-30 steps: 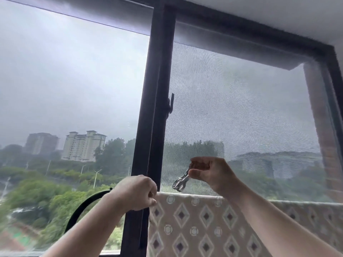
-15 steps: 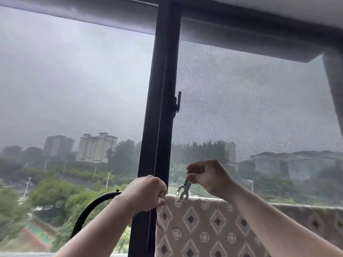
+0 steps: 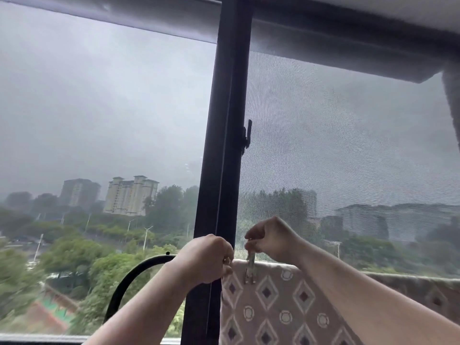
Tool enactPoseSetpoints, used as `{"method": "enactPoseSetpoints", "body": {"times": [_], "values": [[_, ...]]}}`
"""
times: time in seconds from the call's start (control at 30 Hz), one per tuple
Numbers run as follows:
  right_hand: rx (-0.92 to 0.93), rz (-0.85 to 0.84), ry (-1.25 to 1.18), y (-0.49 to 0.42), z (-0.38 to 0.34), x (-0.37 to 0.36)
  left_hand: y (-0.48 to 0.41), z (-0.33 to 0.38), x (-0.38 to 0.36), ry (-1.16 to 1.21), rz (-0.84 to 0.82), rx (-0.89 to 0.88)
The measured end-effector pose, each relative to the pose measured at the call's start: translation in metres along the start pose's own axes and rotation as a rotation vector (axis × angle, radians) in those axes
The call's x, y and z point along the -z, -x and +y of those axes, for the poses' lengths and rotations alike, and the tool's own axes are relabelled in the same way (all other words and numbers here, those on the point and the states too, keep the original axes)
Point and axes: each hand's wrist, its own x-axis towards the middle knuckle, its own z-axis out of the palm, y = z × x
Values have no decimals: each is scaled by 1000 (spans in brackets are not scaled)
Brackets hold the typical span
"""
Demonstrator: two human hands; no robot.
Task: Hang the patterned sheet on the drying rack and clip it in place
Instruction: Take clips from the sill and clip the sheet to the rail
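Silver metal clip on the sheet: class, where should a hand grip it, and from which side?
Pinch its top handles from above: the silver metal clip stands upright, biting end down over the top edge of the patterned beige sheet.

Both arms raised, reaching far toward the upper middle of the view. Left forearm enters from the near bottom edge and slants up to the right. Left hand: back of hand facing the camera, fingers curled tight, gripping the top left corner of the beige diamond-patterned fabric sheet. Right forearm enters from the near right and slants up to the left, wrist bent downward. Right hand: just right of the left hand, not touching it, fingertips pinching the upper end of a small silver metal clip.
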Motion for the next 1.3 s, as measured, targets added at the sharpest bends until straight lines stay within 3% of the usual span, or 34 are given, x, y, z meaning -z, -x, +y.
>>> {"method": "enactPoseSetpoints", "body": {"times": [0.17, 0.27, 0.6, 0.77, 0.93, 1.13, 1.3], "values": [[-27, -47, -22, -1, 6, -3, 2, -3, -1, 24, 16, 16], [-33, -85, -59, 5, 4, 0, 6, -5, 0, 183, 37, 44], [-9, 140, -287, 74, 3, 24, 35, 26, 1, 1542, 31, 105], [-45, 180, -265, 107, 26, 41, 29, 51, -11, 1608, 48, -2], [-109, 214, -232, 157, 45, 87, 22, 104, -16, 1778, 1, 33], [-193, 226, -135, 238, 72, 176, 7, 201, -16, 1715, -59, 7], [-271, 242, -19, 334, 100, 268, -4, 325, -18, 1735, -85, -77]]}}
